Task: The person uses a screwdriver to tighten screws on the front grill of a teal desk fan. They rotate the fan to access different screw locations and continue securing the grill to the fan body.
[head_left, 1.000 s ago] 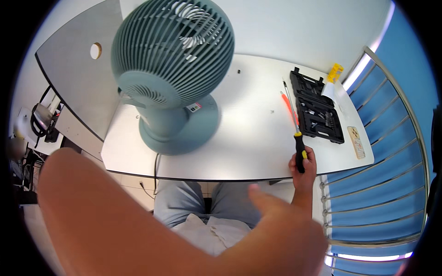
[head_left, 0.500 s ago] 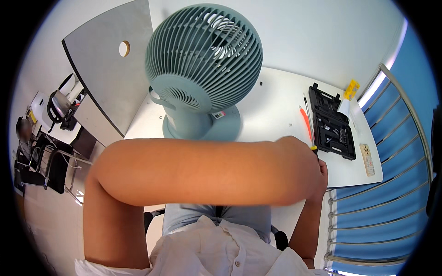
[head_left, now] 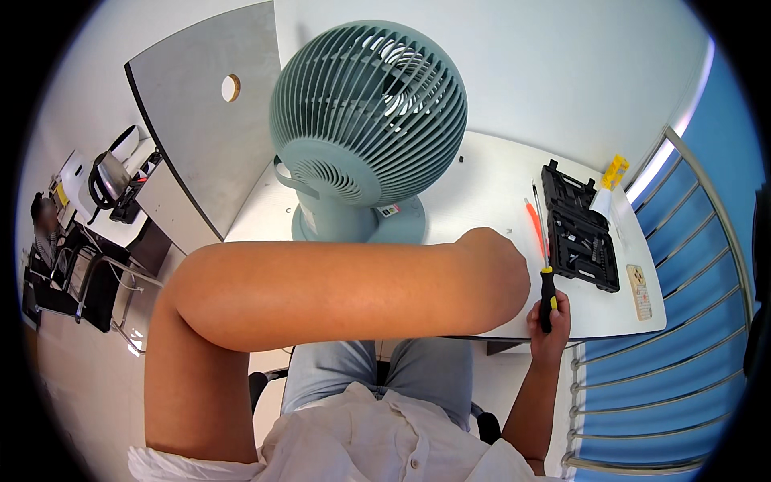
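My right hand (head_left: 552, 323) is closed around the black and yellow handle of a screwdriver (head_left: 548, 296) at the table's near right edge. The screwdriver's long thin shaft points away from me. My left arm reaches across in front of me, and my left hand (head_left: 496, 277) hovers over the table just left of the screwdriver, apart from it. The left fingers are hidden behind the back of that hand. A slim red-orange tool (head_left: 534, 223) lies beside the shaft. Beyond my left forearm stands a grey-green fan (head_left: 365, 120), its round grille tilted upward; the forearm overlaps the foot of its base.
An unfolded black tool case (head_left: 580, 229) lies on the white table (head_left: 482, 185) at the right. Near it are a yellow plastic piece (head_left: 615, 171) and a beige remote control (head_left: 639, 292). A curved metal railing (head_left: 723, 209) borders the right side; a grey panel (head_left: 197, 104) stands left.
My left hand has moved left, away from my right hand, which it was covering. The screwdriver's handle in my right hand now shows. The view has shifted slightly.
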### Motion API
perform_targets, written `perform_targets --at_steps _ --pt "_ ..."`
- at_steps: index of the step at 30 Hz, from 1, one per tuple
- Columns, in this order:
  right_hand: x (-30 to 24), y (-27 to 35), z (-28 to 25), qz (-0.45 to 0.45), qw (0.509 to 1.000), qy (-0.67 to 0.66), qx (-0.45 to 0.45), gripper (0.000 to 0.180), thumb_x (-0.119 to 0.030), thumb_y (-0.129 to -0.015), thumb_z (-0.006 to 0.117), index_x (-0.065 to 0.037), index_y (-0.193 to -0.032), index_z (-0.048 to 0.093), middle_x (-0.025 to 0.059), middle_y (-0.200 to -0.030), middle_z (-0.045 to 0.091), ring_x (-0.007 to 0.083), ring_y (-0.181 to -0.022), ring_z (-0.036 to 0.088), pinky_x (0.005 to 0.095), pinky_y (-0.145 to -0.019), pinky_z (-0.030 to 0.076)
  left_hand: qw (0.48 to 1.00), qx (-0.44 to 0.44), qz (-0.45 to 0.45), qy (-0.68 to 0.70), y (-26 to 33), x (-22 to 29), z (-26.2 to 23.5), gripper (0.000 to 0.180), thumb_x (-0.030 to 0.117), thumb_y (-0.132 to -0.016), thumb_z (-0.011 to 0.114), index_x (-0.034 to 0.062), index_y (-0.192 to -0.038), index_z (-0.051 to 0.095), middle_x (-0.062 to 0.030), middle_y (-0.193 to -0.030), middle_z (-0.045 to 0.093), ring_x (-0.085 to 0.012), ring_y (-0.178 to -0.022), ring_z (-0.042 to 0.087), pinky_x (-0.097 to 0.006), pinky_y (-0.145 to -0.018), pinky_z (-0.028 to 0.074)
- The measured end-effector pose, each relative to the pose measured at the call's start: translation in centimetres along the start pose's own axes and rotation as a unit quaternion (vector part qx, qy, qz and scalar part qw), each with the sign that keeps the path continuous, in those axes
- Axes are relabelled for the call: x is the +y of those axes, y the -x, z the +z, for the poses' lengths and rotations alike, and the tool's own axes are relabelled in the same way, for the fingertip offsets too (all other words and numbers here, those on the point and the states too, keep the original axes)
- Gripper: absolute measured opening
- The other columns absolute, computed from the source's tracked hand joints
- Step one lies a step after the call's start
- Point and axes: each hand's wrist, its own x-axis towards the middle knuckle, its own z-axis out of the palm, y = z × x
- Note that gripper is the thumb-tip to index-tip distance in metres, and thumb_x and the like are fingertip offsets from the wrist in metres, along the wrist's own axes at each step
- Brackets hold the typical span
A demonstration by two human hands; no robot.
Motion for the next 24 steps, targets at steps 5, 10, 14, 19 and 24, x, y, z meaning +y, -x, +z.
perform_targets --at_steps 5,10,14,19,24 --pt "0.0 0.0 0.0 -0.002 1.000 -0.005 -0.009 0.045 -0.022 -0.084 0.053 0.001 -0.123 0.048 0.0106 -0.077 0.056 0.0136 -0.062 0.051 0.0243 -0.055 0.043 1.000 0.010 -0.014 -0.003 0.3 0.3 -0.1 0.011 0.012 -0.071 0.071 0.0056 -0.063 0.067 -0.0109 -0.062 0.065 -0.0264 -0.063 0.068 -0.038 -0.052 0.051" --pt "0.0 0.0 0.2 0.019 1.000 -0.020 0.000 0.041 -0.014 -0.083 0.047 0.000 -0.121 0.050 0.0102 -0.079 0.056 0.0138 -0.064 0.052 0.0256 -0.056 0.044 0.996 0.018 -0.077 0.043 0.9 -0.5 -2.9 0.022 0.026 -0.080 0.074 0.0083 -0.092 0.071 -0.0124 -0.091 0.070 -0.0299 -0.083 0.069 -0.040 -0.070 0.054" --pt "-0.2 0.1 0.2 0.041 0.999 -0.010 0.014 0.041 -0.011 -0.083 0.047 0.001 -0.123 0.050 0.0096 -0.081 0.056 0.0139 -0.065 0.053 0.0263 -0.056 0.045 0.941 0.310 -0.132 0.018 3.3 -6.5 -6.0 0.041 0.029 -0.088 0.069 0.0082 -0.122 0.064 -0.0131 -0.117 0.067 -0.0326 -0.103 0.065 -0.042 -0.090 0.052" --pt "-0.2 0.1 0.1 0.035 0.999 -0.017 -0.009 0.042 -0.009 -0.083 0.046 0.002 -0.124 0.050 0.0095 -0.081 0.056 0.0146 -0.066 0.053 0.0266 -0.056 0.045 0.876 0.379 -0.265 -0.137 6.6 -15.6 -7.5 0.050 0.045 -0.093 0.060 0.0111 -0.130 0.062 -0.0150 -0.131 0.061 -0.0342 -0.122 0.057 -0.043 -0.107 0.042" --pt "-0.1 0.0 -0.1 0.042 0.999 -0.017 -0.002 0.042 -0.010 -0.083 0.046 0.001 -0.124 0.050 0.0096 -0.081 0.056 0.0146 -0.066 0.054 0.0263 -0.056 0.045 0.871 0.326 -0.346 0.125 9.2 -19.4 -6.6 0.059 0.049 -0.097 0.054 0.0103 -0.141 0.053 -0.0164 -0.137 0.057 -0.0279 -0.128 0.053 -0.038 -0.110 0.038"
